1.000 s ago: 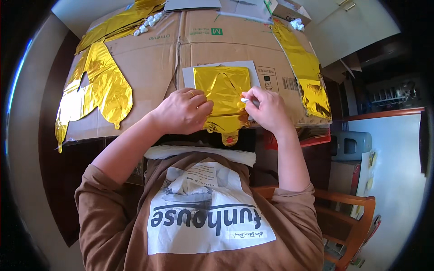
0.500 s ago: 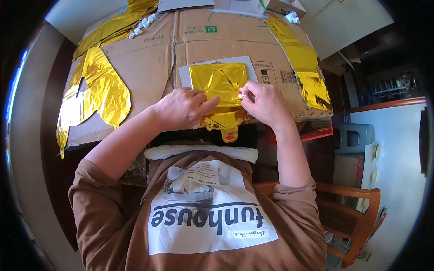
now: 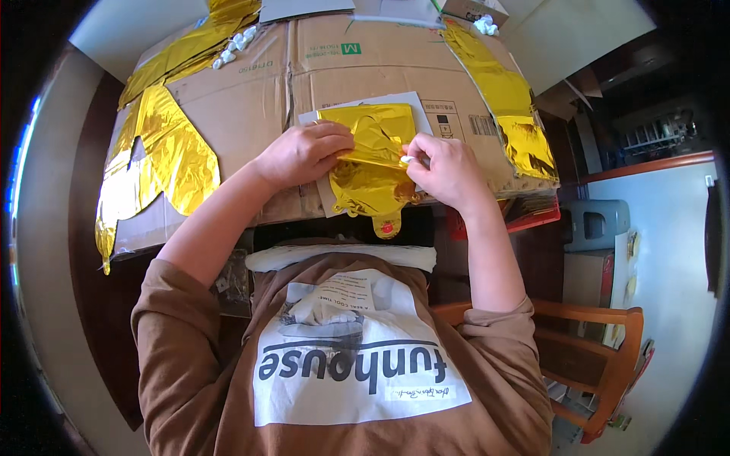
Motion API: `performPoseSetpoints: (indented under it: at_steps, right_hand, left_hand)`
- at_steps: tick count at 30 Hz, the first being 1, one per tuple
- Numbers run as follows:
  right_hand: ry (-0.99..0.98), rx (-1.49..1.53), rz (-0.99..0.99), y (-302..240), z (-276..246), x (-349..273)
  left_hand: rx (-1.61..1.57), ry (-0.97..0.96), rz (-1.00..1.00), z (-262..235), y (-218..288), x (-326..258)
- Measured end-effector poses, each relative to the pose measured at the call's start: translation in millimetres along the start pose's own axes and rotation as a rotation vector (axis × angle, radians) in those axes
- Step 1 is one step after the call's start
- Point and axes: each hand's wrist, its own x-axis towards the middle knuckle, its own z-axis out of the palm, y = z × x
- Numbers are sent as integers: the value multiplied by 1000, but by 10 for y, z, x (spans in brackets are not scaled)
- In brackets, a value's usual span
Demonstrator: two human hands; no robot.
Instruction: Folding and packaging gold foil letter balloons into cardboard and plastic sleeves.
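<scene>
A flat gold foil balloon [image 3: 372,163] lies on a grey sheet [image 3: 357,102] on top of a flattened cardboard box [image 3: 251,99]. My left hand [image 3: 304,152] presses down on the balloon's left side and pinches a fold of the foil. My right hand [image 3: 449,169] grips the foil's right edge, with a small white piece [image 3: 407,159] between thumb and fingers. The balloon's lower neck [image 3: 386,226] hangs over the cardboard's near edge.
More gold foil balloons lie at the left [image 3: 163,156] and along the right edge [image 3: 509,106] of the cardboard. White crumpled bits [image 3: 232,47] sit at the back. A wooden chair [image 3: 601,357] and a grey appliance [image 3: 597,224] stand to my right.
The upper part of the gold balloon has been folded down toward me. Both hands have shifted slightly lower on the foil, staying on it.
</scene>
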Motion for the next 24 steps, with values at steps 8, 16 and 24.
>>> performPoseSetpoints:
  at_steps: [8, 16, 24]
  right_hand:
    - [478, 166, -163, -102, 36, -280]
    - [304, 74, -132, -490, 465, -304]
    - [338, -200, -235, -570, 286, -373]
  left_hand:
    - [-19, 29, -79, 59, -44, -34]
    - [-30, 54, -218, 60, -56, -23]
    - [-25, 90, -224, 52, -53, -31]
